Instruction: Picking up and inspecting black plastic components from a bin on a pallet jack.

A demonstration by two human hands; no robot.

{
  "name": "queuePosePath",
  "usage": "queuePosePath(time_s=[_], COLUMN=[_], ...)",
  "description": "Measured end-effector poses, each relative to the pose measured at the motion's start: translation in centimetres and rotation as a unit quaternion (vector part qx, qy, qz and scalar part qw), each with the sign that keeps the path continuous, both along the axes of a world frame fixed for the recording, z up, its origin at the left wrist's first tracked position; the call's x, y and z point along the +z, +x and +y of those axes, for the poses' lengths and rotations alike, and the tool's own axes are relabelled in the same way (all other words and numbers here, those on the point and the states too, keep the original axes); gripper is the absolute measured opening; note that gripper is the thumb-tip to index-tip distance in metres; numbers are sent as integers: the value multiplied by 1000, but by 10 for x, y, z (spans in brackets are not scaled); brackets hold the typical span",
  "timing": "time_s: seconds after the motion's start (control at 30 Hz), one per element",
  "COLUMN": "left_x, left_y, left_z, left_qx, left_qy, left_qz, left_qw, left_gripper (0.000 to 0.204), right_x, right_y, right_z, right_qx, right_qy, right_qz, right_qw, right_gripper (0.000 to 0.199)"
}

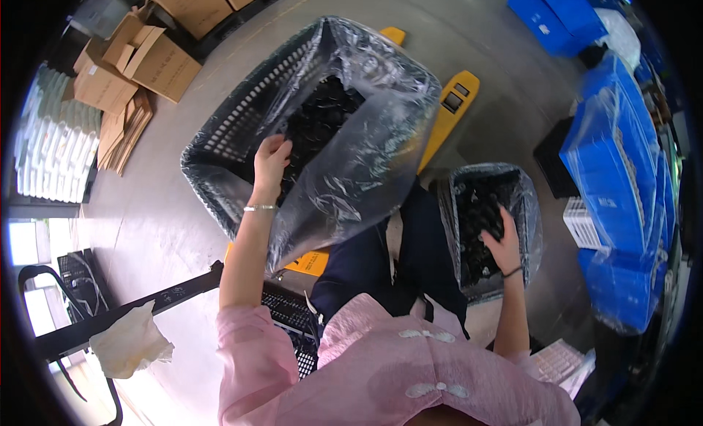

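A large dark crate with slotted walls stands in front of me, tilted in view. Clear plastic film lines it and folds over its near side. Many small black pieces lie inside; their kind is too unclear to name. Over their left edge is my left hand, fingers curled together; what they hold, if anything, is hidden. To the right, a smaller container with a clear liner holds similar black pieces. My right hand reaches into it, thumb and fingers apart, fingertips at the pieces.
Yellow pallet-truck forks extend under and beside the large crate. A black bar with a pale cloth crosses at lower left. Cardboard boxes stand at far left; blue bins wrapped in film line the right.
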State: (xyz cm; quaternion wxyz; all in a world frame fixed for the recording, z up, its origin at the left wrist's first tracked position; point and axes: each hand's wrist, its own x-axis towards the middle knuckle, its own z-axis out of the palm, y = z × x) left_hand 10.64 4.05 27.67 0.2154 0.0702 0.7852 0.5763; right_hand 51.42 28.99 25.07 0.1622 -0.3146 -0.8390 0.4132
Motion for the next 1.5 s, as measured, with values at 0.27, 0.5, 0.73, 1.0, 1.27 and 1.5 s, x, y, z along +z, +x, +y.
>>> queuePosePath(time_s=[0.27,0.5,0.73,1.0,1.27,1.5], left_x=[-127,-170,-188,-273,-329,-99], left_y=[-50,-53,-49,-41,-98,-57], left_z=[42,136,85,97,49,41], left_qx=[-214,-258,-374,-377,-277,-4], left_qy=[-325,-503,-386,-541,-233,75], left_qz=[170,189,225,255,146,-210], left_qw=[905,803,813,708,921,975], left_gripper=[81,92,69,53,48,32], right_x=[-27,-52,-50,-44,-46,-49], right_y=[-62,-101,-113,-124,-106,-106], right_z=[-74,-112,-118,-115,-117,-120], right_qx=[98,130,101,121,94,85], right_qy=[25,131,140,118,108,150], right_qz=[-213,-348,-350,-318,-340,-301], right_qw=[972,919,921,933,929,938], right_gripper=[99,88,82,78,77,70])
